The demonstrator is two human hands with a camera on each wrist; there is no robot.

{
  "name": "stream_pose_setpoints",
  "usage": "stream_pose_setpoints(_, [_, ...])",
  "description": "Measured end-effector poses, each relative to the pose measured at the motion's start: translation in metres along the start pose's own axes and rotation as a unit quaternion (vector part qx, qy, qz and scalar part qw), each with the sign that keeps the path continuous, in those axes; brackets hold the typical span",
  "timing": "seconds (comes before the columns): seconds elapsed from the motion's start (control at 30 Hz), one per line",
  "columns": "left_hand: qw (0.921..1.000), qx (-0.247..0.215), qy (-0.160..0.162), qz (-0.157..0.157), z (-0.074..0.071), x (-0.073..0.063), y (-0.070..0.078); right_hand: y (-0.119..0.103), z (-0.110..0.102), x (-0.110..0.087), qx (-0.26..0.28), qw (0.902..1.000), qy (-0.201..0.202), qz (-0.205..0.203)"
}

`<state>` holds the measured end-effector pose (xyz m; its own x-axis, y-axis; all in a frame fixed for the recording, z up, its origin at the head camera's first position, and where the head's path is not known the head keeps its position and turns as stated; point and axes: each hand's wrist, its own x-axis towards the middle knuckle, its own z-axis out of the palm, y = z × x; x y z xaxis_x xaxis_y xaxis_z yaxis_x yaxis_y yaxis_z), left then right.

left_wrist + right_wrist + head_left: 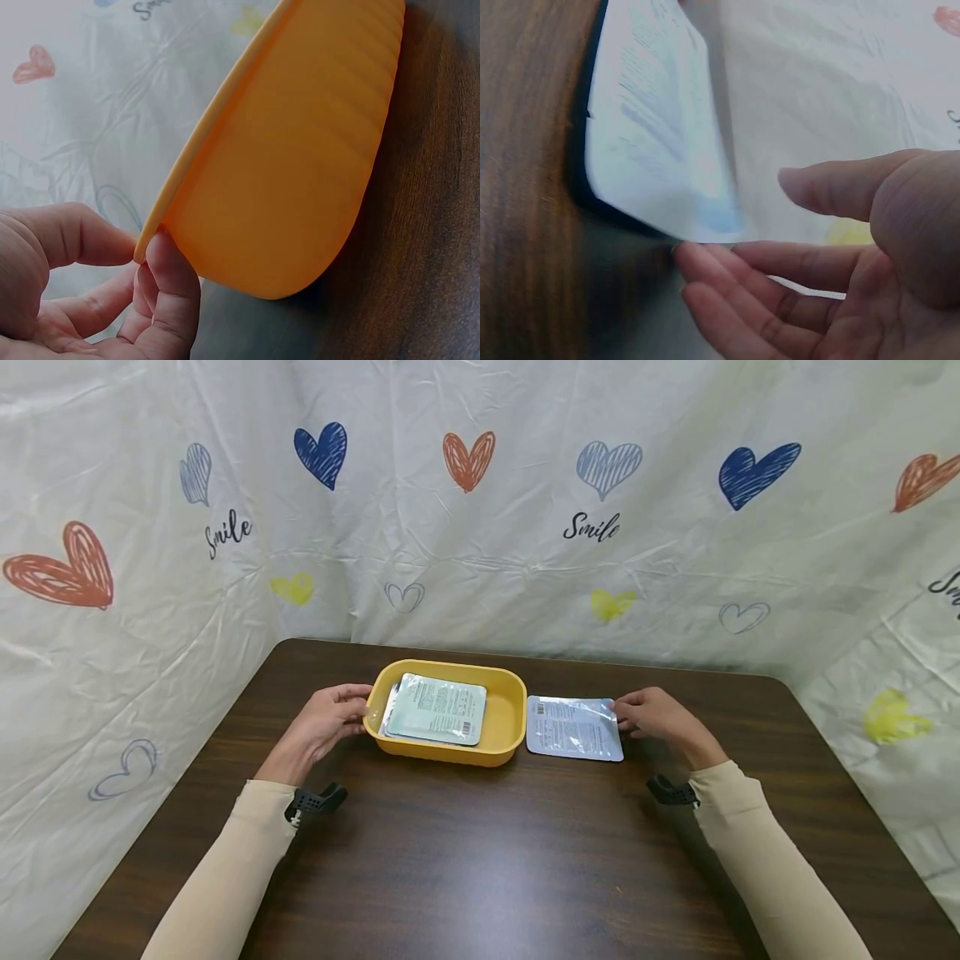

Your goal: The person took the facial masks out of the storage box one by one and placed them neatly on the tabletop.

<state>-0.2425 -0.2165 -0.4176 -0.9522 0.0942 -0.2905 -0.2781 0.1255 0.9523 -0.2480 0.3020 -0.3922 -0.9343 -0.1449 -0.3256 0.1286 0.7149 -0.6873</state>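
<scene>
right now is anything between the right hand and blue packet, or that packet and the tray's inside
Nothing visible separates the right hand from the blue packet. Only the right wall of the yellow tray stands before its inside.

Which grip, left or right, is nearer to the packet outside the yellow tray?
Right. The right grip is at the right edge of the packet; the left grip pinches the yellow tray at the end away from the packet.
</scene>
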Motion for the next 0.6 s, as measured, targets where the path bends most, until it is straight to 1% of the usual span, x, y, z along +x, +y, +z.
stream_pose_setpoints(0.1, [1.0,0.003,-0.001,0.0,0.0,0.0,0.0,-0.005,-0.002,-0.003,-0.033,0.9994,0.013,0.003])
stream_pose_setpoints(0.2, [1.0,0.005,-0.003,-0.001,0.0,0.0,0.0,-0.013,-0.003,-0.006,-0.036,0.9989,0.028,-0.01])
stream_pose_setpoints(0.37, [1.0,0.004,-0.005,-0.004,-0.001,0.0,0.001,-0.027,0.0,-0.008,0.017,0.9976,0.04,-0.054])
stream_pose_setpoints(0.47, [1.0,0.005,-0.006,-0.004,-0.001,0.0,0.002,-0.035,0.001,-0.006,0.056,0.9955,0.033,-0.069])
stream_pose_setpoints(0.6, [0.9999,0.001,-0.006,-0.008,0.0,0.001,0.002,-0.043,0.004,-0.004,0.098,0.9924,0.014,-0.074])
